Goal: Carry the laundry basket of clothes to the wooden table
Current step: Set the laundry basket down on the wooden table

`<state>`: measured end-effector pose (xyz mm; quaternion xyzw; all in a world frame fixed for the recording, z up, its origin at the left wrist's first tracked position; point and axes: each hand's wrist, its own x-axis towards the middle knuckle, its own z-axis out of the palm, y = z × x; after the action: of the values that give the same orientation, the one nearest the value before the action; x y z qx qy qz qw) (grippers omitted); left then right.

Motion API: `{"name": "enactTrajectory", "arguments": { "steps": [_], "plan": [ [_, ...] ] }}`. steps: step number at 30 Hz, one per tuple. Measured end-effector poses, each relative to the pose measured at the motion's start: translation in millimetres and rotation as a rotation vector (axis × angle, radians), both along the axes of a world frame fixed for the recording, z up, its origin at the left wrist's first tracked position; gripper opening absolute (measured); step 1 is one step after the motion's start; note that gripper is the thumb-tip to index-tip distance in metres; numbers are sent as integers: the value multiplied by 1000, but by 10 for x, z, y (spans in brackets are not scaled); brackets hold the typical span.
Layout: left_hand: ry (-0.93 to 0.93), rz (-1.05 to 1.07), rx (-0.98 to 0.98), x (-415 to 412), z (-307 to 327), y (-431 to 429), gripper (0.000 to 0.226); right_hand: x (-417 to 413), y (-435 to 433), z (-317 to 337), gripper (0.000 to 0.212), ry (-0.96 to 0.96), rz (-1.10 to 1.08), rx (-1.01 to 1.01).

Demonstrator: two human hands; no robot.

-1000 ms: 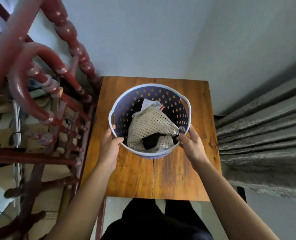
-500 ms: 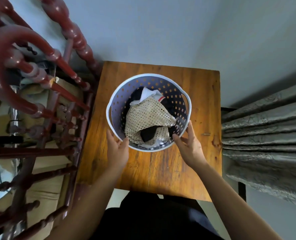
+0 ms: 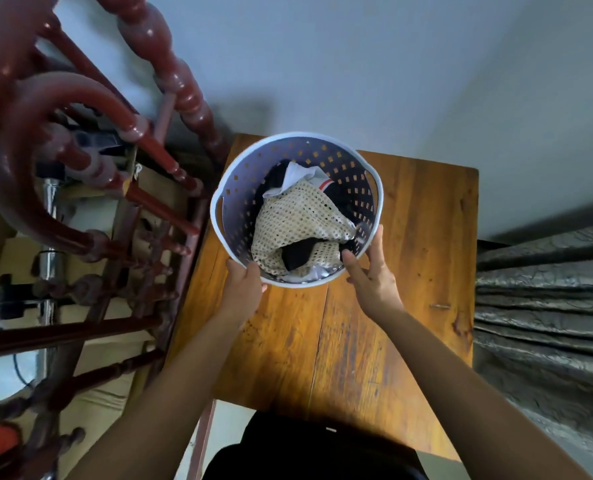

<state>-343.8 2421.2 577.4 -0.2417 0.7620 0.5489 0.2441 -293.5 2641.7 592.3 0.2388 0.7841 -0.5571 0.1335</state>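
Note:
A round lavender laundry basket (image 3: 234,188) with square holes stands on the wooden table (image 3: 374,341), toward its far left corner. Inside lie a cream mesh garment (image 3: 298,223), dark clothes and a white piece. My left hand (image 3: 241,292) grips the near rim, thumb on top. My right hand (image 3: 373,278) holds the near-right rim, with its thumb at the inner edge and its fingers spread along the outside.
Dark red turned wooden furniture (image 3: 90,188) with cardboard boxes behind it crowds the table's left side. A grey wall rises past the far edge. Grey curtains (image 3: 544,306) hang on the right. My dark-clothed body is at the near edge.
The basket has moved away from me toward the table's far left corner. Both hands followed it and stay on its near rim.

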Motion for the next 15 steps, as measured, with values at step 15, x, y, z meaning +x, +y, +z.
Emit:
{"name": "enactTrajectory", "arguments": {
  "steps": [15],
  "plan": [
    [55, -52, -193, -1379, -182, -458, 27, -1342, -405, -107, 93, -44, 67, 55]
  ]
}}
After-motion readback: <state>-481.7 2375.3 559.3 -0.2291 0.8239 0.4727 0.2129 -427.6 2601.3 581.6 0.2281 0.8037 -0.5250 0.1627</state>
